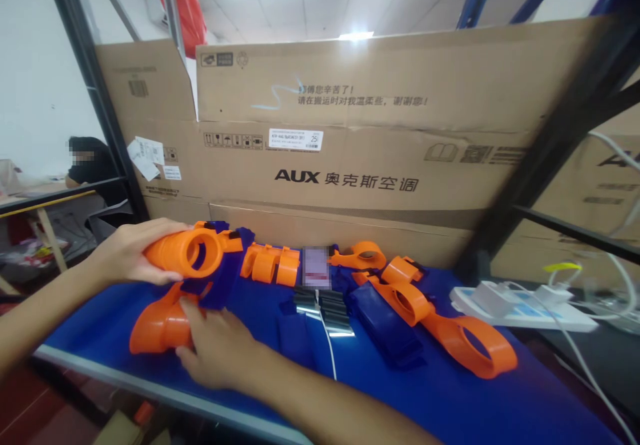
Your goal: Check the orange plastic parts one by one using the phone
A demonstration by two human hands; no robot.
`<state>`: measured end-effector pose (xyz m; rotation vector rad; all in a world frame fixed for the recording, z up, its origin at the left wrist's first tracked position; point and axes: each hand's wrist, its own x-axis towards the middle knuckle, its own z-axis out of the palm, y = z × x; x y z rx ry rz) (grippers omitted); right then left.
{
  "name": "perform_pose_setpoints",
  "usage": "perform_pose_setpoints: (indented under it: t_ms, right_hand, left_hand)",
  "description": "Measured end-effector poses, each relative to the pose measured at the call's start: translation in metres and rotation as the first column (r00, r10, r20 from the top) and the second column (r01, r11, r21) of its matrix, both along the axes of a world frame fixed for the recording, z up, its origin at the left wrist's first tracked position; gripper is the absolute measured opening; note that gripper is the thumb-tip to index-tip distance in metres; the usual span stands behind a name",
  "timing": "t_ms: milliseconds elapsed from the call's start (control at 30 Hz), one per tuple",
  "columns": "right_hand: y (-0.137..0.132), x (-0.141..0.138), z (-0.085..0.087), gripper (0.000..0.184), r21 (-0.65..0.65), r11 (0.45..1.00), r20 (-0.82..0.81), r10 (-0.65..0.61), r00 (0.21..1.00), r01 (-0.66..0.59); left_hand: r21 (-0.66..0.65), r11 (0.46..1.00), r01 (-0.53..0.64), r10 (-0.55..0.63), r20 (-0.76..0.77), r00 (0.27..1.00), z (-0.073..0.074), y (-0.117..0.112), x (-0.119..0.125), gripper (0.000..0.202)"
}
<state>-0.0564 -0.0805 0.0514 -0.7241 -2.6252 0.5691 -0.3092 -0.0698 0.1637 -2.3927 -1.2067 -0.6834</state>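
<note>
At the left, my left hand [131, 250] is closed around an orange plastic tube [173, 253] with a round opening facing right. Dark blue fabric with a black and orange end piece hangs beside the tube. Just below it, my right hand [220, 348] has its fingers against the right end of a flared orange plastic piece [156, 325], which rests on the blue table surface [250, 318]. Several orange plastic rings [270, 265] stand together behind my hands. Parts of the fingers on both hands are hidden.
More orange ring pieces [483, 348] and folded blue fabric [385, 325] lie to the right. In the middle are a phone-like rectangle [317, 267], dark strips [325, 308] and a white cable [329, 345]. A power strip [525, 308] sits far right. Cardboard [350, 185] walls the back; a person [93, 165] sits beyond.
</note>
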Motion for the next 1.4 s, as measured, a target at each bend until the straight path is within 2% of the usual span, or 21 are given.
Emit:
perform_pose_setpoints:
  t_ms: [133,233,267,300,333,367,400,467,533,600,633,667,733,833,933,1000,1067,1133,1300,1400]
  right_hand:
    - [-0.009,0.009,0.014,0.080,-0.011,0.999,-0.022,0.038,0.999,-0.038]
    - [-0.024,0.044,0.025,0.071,0.001,0.998,-0.008,0.070,0.998,-0.070]
    - [-0.029,0.061,0.028,0.058,0.004,0.996,0.002,0.092,0.996,-0.092]
    - [-0.033,0.079,0.032,0.040,-0.009,0.998,-0.003,0.054,0.999,-0.054]
    - [-0.035,0.098,0.035,0.029,-0.039,0.997,-0.028,-0.062,0.998,0.061]
    - [-0.035,0.116,0.038,0.035,-0.076,0.981,-0.082,-0.185,0.979,0.179]
    - [-0.033,0.133,0.041,0.038,-0.119,0.953,-0.187,-0.297,0.936,0.278]
    - [-0.024,0.158,0.046,0.034,-0.281,0.884,-0.409,-0.463,0.786,0.375]
    - [-0.011,0.169,0.048,0.035,-0.548,0.788,-0.494,-0.576,0.651,0.281]
    - [0.001,0.166,0.047,0.053,-0.755,0.646,-0.474,-0.660,0.583,0.117]
    - [0.007,0.161,0.045,0.056,-0.812,0.582,-0.455,-0.681,0.574,0.048]
    - [0.012,0.154,0.042,0.055,-0.840,0.542,-0.443,-0.691,0.572,0.005]
    - [0.020,0.142,0.035,0.049,-0.860,0.509,-0.428,-0.698,0.574,-0.023]
    - [0.030,0.130,0.024,0.035,-0.851,0.525,-0.430,-0.683,0.590,-0.013]
    - [0.042,0.134,0.021,0.036,-0.803,0.594,-0.467,-0.682,0.563,0.052]
    - [0.051,0.143,0.025,0.038,-0.754,0.646,-0.521,-0.695,0.495,0.114]
    - [0.061,0.156,0.031,0.037,-0.709,0.686,-0.592,-0.705,0.389,0.163]
    - [0.069,0.168,0.037,0.037,-0.700,0.698,-0.626,-0.703,0.339,0.154]
    - [0.074,0.179,0.041,0.040,-0.713,0.697,-0.643,-0.692,0.328,0.073]
    - [0.074,0.176,0.036,0.038,-0.670,0.736,-0.669,-0.655,0.353,0.097]
  left_hand:
    - [-0.009,0.996,0.092,-0.092,0.019,0.996,0.003,0.009,0.026,0.071]
    - [-0.046,0.990,0.130,-0.129,0.030,0.991,0.003,0.013,0.039,0.076]
    - [-0.061,0.988,0.138,-0.137,0.029,0.990,0.003,0.014,0.043,0.078]
    - [-0.074,0.986,0.148,-0.147,0.029,0.989,0.003,0.013,0.047,0.079]
    - [-0.082,0.983,0.162,-0.160,0.030,0.987,0.002,0.013,0.052,0.080]
    - [-0.090,0.980,0.176,-0.173,0.036,0.984,0.001,0.011,0.056,0.082]
    - [-0.096,0.977,0.192,-0.188,0.048,0.981,0.000,0.010,0.062,0.082]
    - [-0.102,0.968,0.230,-0.223,0.074,0.972,-0.004,0.007,0.074,0.085]
    - [-0.086,0.960,0.267,-0.259,0.096,0.961,-0.011,0.004,0.086,0.086]
    - [-0.061,0.954,0.294,-0.287,0.097,0.953,-0.021,0.002,0.097,0.086]
    - [-0.054,0.953,0.297,-0.291,0.092,0.952,-0.026,0.001,0.102,0.087]
    - [-0.055,0.955,0.292,-0.287,0.086,0.954,-0.031,0.000,0.106,0.087]
    - [-0.061,0.961,0.269,-0.264,0.080,0.961,-0.042,-0.003,0.110,0.088]
    - [-0.081,0.971,0.223,-0.217,0.083,0.973,-0.055,-0.007,0.111,0.087]
    - [-0.110,0.981,0.162,-0.153,0.081,0.985,-0.065,-0.008,0.107,0.092]
    - [-0.137,0.985,0.104,-0.094,0.078,0.992,-0.072,-0.007,0.105,0.098]
    - [-0.171,0.983,0.060,-0.049,0.067,0.997,-0.079,-0.004,0.104,0.099]
    - [-0.211,0.977,0.038,-0.030,0.042,0.999,-0.086,-0.002,0.104,0.095]
    - [-0.300,0.954,-0.017,0.006,-0.035,0.999,-0.103,0.001,0.106,0.089]
    - [-0.301,0.953,-0.048,0.020,-0.094,0.995,-0.108,0.002,0.104,0.088]
